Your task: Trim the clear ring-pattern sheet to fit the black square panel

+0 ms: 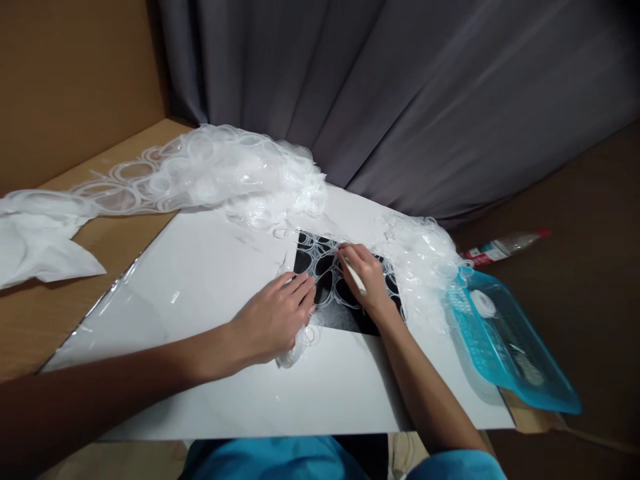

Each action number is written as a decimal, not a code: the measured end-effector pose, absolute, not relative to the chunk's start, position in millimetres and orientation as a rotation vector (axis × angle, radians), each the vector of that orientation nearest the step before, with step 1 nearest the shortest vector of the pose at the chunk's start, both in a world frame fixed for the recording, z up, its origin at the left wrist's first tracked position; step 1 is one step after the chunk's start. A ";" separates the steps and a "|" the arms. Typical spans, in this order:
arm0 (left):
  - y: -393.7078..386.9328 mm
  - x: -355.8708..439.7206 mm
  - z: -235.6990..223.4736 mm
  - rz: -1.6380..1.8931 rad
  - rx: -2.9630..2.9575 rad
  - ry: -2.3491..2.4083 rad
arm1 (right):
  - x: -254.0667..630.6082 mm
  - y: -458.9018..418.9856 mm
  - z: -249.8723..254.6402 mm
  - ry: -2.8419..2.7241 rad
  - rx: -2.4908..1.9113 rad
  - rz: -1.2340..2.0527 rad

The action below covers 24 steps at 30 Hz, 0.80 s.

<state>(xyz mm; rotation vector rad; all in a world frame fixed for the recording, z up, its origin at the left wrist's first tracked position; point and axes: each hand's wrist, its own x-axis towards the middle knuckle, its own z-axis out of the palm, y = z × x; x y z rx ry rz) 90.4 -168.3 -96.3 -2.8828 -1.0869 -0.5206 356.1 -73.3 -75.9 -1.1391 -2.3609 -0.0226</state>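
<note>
A black sheet (350,317) lies on the white tabletop, with clear ring-patterned plastic mesh (325,248) across most of it. Over the left edge of this sheet rests my left hand (280,313), palm down, its fingers stretched out flat and close together. A small bunch of the clear material (293,353) pokes out from under that palm. My right hand (367,273) is closed round a white pen-like tool (355,275), slanted toward the sheet. The tool's tip is hidden by my fingers at the mesh.
Heaped ring-patterned plastic (240,167) spreads across the back left, and another pile (425,257) lies right of the sheet. A blue tray (520,333) holding a white coil (483,304) stands at the right edge, near a bottle (505,248). Grey curtain (375,93) hangs behind.
</note>
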 end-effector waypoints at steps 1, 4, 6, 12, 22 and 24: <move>-168.4 90.3 -96.8 -0.524 -2.883 -1.088 | 364.8 -63.9 -71.4 -2.293 -1.190 -0.067; -168.0 90.2 -99.0 -0.561 -2.885 -1.103 | 394.7 -35.2 -52.9 -1.993 -1.356 -0.260; -166.9 90.1 -99.6 -0.597 -2.890 -1.112 | 410.8 -22.8 -36.3 -1.794 -1.446 -0.391; -164.7 86.5 -86.7 -0.837 -2.997 -1.182 | 389.5 -56.9 12.0 -1.614 -1.408 -0.154; -165.2 84.4 -76.8 -1.405 -2.883 -1.374 | 289.4 -200.5 9.0 -1.769 -1.142 0.991; -163.3 82.6 -72.9 -1.390 -3.006 -1.280 | 290.9 -206.8 8.6 -1.796 -1.081 1.047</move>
